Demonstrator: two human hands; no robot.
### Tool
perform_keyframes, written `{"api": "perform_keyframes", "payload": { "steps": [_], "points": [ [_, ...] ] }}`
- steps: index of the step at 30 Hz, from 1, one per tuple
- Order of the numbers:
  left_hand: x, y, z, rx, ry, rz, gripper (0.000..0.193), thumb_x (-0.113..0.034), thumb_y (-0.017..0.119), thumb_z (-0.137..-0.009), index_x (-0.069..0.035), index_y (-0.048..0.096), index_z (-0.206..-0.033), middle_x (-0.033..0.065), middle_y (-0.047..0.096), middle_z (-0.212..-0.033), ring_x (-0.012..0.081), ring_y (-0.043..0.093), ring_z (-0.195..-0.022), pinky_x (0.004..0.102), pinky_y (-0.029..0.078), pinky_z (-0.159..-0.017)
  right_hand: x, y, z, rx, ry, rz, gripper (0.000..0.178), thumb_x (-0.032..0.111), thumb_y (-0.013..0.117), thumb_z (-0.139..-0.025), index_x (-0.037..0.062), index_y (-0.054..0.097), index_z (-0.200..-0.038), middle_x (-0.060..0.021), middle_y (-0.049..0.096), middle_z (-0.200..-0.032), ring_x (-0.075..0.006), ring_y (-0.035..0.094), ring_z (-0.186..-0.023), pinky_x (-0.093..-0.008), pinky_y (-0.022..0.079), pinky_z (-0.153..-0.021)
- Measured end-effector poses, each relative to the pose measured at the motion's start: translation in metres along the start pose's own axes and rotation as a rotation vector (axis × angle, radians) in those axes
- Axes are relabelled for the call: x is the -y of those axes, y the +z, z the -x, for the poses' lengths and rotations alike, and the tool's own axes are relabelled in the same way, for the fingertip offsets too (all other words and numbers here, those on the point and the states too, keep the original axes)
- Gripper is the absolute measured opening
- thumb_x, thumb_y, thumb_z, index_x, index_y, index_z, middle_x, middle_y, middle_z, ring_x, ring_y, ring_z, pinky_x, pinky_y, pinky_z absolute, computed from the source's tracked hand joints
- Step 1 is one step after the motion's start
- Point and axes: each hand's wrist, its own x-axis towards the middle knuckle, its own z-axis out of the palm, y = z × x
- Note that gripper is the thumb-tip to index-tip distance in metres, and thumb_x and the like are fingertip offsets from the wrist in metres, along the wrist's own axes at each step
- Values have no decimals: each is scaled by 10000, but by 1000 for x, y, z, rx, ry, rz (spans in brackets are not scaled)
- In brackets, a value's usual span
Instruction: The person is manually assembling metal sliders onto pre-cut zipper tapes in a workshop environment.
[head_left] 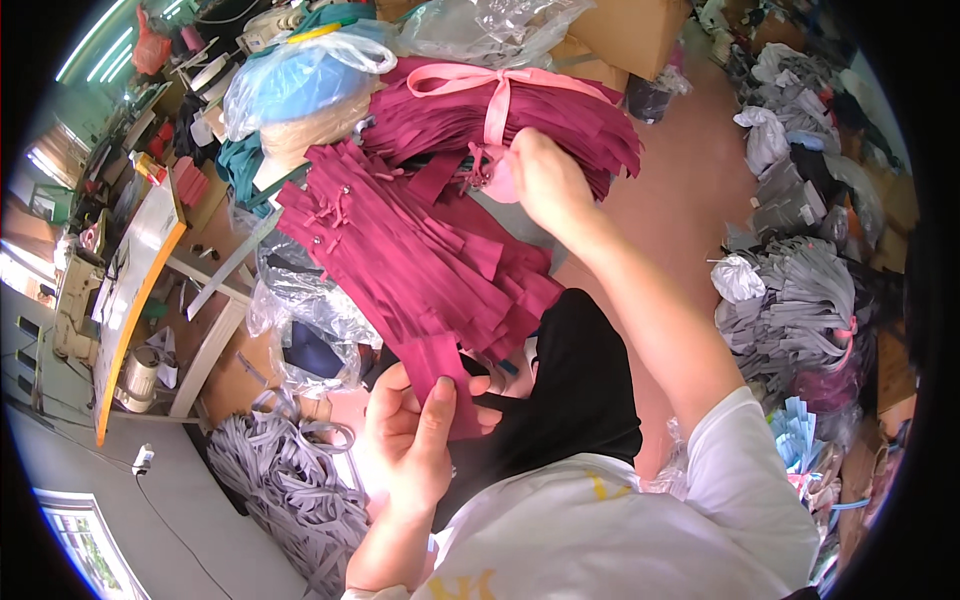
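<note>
Maroon strips of cloth lie in a long loose stack across the person's lap, over a black cloth. Nearest, the left hand pinches the lower end of one strip, thumb pressed on top and fingers curled under. Beyond the stack, the right hand is closed on the far end of the strips, beside a second maroon bundle tied with a pink ribbon. Left of the stack sit clear plastic bags and a heap of grey strips. Further grey bundles lie well to its right on the floor.
</note>
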Motion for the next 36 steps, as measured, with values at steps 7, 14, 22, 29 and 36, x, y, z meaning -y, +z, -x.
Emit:
{"api": "perform_keyframes", "payload": {
  "steps": [7, 14, 22, 29, 36],
  "points": [
    [0, 8, 2, 72, -41, 57, 211, -40, 510, -1005, 14, 479, -1207, 200, 705, -987, 231, 725, -740, 331, 618, -643, 29, -84, 38, 7, 245, -1089, 124, 128, 608, -974, 25, 577, -1035, -22, 587, -800, -87, 560, -665, -249, 475, -610],
    [-26, 30, -11, -52, -104, 240, 272, -176, 426, -1045, -30, 426, -1275, 206, 670, -1029, 307, 717, -702, 433, 623, -526, 44, -111, 158, 509, 414, -1563, 253, 192, 661, -955, 13, 618, -1129, -33, 615, -973, -97, 592, -788, -225, 509, -741],
    [-42, -10, -47, -100, 240, 469, 399, -167, 404, -1058, 112, 393, -1343, 193, 531, -1357, 291, 625, -1113, 439, 583, -878, 72, -88, 188, 730, -58, -1375, 227, 182, 765, -872, -2, 633, -897, -34, 586, -803, -146, 519, -680, -297, 416, -696],
    [-53, -69, -28, -116, 354, 513, 401, -118, 415, -1047, 121, 374, -1367, 202, 546, -1224, 260, 553, -1069, 380, 484, -969, 49, -103, 183, 635, 228, -1597, 69, 37, 706, -886, -21, 680, -914, -65, 650, -830, -151, 626, -755, -342, 512, -785],
    [-23, -106, 28, -386, 93, 121, 426, -104, 492, -1001, 54, 356, -1373, 184, 600, -1125, 254, 606, -1062, 351, 546, -860, 65, -114, 164, 322, 321, -1708, 127, 85, 667, -941, -18, 655, -1015, -42, 587, -885, -103, 578, -756, -262, 481, -656]
  ]
}}
